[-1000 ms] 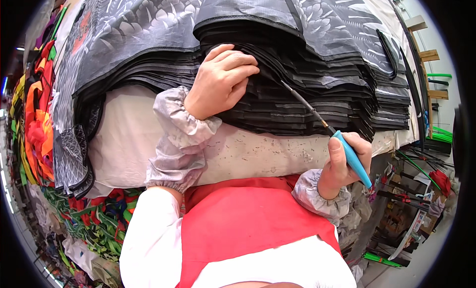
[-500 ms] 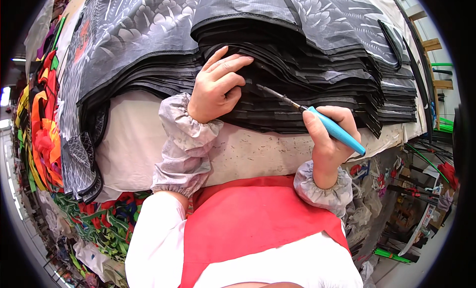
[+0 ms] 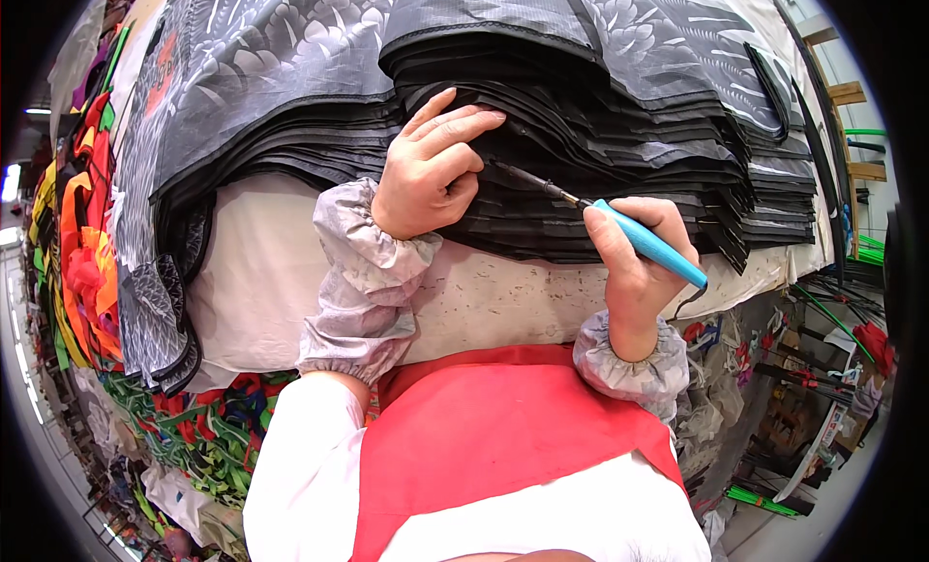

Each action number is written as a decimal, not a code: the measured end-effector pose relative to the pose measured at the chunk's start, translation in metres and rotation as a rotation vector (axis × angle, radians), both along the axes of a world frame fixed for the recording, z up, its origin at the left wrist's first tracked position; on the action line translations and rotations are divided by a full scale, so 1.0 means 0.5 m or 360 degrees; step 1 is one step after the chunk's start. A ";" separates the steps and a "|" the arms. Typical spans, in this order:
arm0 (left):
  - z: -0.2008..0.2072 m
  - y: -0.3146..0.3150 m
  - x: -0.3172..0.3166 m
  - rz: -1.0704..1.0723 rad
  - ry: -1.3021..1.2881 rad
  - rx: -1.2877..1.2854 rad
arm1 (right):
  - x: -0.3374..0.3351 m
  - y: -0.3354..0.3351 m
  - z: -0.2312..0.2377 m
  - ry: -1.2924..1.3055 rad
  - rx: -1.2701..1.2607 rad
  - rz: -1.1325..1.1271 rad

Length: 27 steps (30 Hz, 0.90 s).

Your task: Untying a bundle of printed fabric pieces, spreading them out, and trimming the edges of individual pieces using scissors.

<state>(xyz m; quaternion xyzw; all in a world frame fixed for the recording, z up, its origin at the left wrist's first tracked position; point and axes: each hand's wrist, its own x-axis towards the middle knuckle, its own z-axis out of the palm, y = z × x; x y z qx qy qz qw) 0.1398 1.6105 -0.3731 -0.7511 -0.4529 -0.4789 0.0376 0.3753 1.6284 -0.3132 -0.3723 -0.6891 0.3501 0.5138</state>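
A thick stack of black and grey fabric panels (image 3: pixel 668 156) lies on the table, its layered edges towards me. My left hand (image 3: pixel 431 170) rests at the middle of these edges. Its thumb and index finger are pinched together at the black fabric, and the other fingers reach over the layers. The bit of cloth between the fingertips is mostly hidden. My right hand (image 3: pixel 644 257) grips the blue handle of a soldering iron (image 3: pixel 646 243), which has a dark cord at its back end. The iron's thin metal tip points left, close beside my left fingertips, over the black layers.
A pale, speckled cloth (image 3: pixel 513 301) covers the table. Bright coloured fabric pieces (image 3: pixel 89 262) hang at the left, and a heap of green and red strips (image 3: pixel 198 431) lies below them. Wooden bars (image 3: pixel 844 90) and green rods (image 3: pixel 764 499) are at the right.
The iron's tip has come slightly left, closer to my left fingertips. My right hand has shifted a little with it, and my left hand keeps its pinch at the fabric.
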 end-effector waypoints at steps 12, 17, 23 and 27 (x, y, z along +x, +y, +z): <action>0.007 -0.001 -0.004 0.0008 -0.0035 0.0001 | 0.030 -0.010 -0.004 0.0121 0.0020 0.0003; 0.008 -0.001 -0.006 0.0006 -0.0037 0.0000 | 0.022 -0.014 -0.007 0.0103 -0.0057 0.0018; 0.010 0.001 -0.005 -0.0003 -0.0025 0.0003 | 0.022 -0.014 -0.015 0.0165 -0.0160 -0.0002; 0.022 -0.004 -0.004 0.0046 -0.0044 0.0002 | 0.048 -0.012 0.012 0.0244 -0.0276 -0.0107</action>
